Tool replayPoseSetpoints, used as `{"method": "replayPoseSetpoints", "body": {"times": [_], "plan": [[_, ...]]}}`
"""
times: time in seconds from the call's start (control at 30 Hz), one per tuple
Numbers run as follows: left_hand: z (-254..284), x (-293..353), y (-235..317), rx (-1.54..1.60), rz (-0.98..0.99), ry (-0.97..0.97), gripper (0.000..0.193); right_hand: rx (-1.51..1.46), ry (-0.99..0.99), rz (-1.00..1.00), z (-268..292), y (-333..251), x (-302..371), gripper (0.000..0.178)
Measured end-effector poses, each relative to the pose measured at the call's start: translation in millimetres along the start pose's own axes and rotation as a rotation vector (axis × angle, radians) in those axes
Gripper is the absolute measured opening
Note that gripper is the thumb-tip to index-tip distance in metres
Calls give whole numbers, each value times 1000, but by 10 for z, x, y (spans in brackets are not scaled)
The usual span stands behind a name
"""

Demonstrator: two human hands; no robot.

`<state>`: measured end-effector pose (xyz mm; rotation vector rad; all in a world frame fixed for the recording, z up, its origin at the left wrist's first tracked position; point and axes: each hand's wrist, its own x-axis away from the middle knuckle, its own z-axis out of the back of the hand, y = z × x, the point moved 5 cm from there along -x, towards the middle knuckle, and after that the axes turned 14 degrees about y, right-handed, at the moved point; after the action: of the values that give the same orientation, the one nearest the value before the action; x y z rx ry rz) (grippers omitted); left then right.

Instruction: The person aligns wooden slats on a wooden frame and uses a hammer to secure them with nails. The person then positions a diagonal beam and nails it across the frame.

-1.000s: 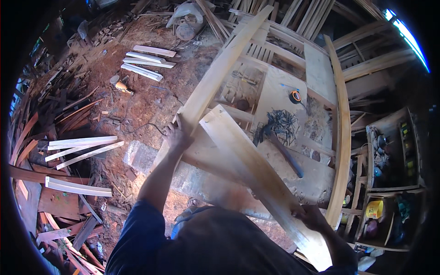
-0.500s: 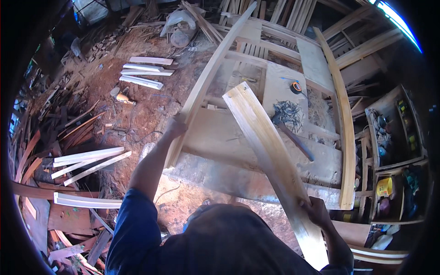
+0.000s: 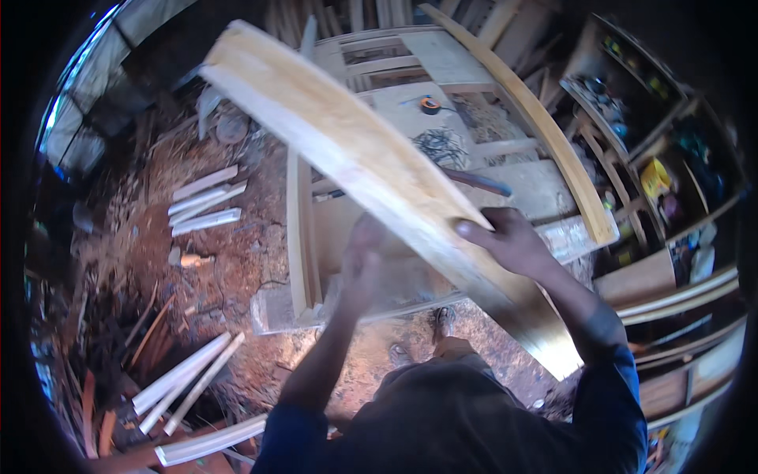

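A long pale wooden plank (image 3: pixel 355 150) slants across the view, raised above the workbench (image 3: pixel 530 197). My right hand (image 3: pixel 507 243) is closed on its right edge, with the thumb on top. Below the plank's left edge is my left hand (image 3: pixel 363 249), smeared by motion; I cannot make out its fingers or whether it touches the plank. A long timber (image 3: pixel 298 237) lies along the bench's left side, partly hidden by the plank, and another timber (image 3: pixel 537 110) along the right. On the bench are a heap of nails (image 3: pixel 442 146), a tool handle (image 3: pixel 480 182) and an orange-and-black tape measure (image 3: pixel 429 104).
Short cut boards (image 3: pixel 207 207) lie on the dirt floor at left, with more pale strips (image 3: pixel 185 387) nearer me. Scrap wood covers the far left. Wooden shelves (image 3: pixel 667 130) with a yellow container (image 3: pixel 654 178) stand at right.
My left hand has let go of the left-hand timber and moved towards the plank. My right hand has lifted the plank and swung its far end left. The whole view has shifted.
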<state>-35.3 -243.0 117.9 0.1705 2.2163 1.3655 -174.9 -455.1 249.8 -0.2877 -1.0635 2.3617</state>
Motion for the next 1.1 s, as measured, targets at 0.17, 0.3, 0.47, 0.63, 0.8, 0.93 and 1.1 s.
{"method": "replayPoseSetpoints", "body": {"times": [0.17, 0.3, 0.47, 0.63, 0.8, 0.93, 1.1], "plan": [[-730, 333, 478, 229, 256, 417, 73, -15, -130, 413, -426, -660, -5, 93], [-555, 153, 766, -6, 133, 582, 78, -234, -198, 354, -544, -534, 27, 89], [-773, 143, 846, -203, -15, 684, 86, -363, -289, 386, 126, -220, -97, 84], [-1248, -66, 1002, -654, -166, 548, 79, 268, 423, 286, 1063, 1853, -1534, 62], [-2309, -53, 913, -942, -104, 247, 76, 706, 503, -61, 1961, 4734, -2146, 74], [-3040, 1, 357, -1279, -122, -48, 59, 986, 561, -38, 1959, 5667, -2318, 88], [-3095, 260, -147, -1542, -22, -286, 50, 988, 425, -108, 2054, 5512, -2380, 97]]}}
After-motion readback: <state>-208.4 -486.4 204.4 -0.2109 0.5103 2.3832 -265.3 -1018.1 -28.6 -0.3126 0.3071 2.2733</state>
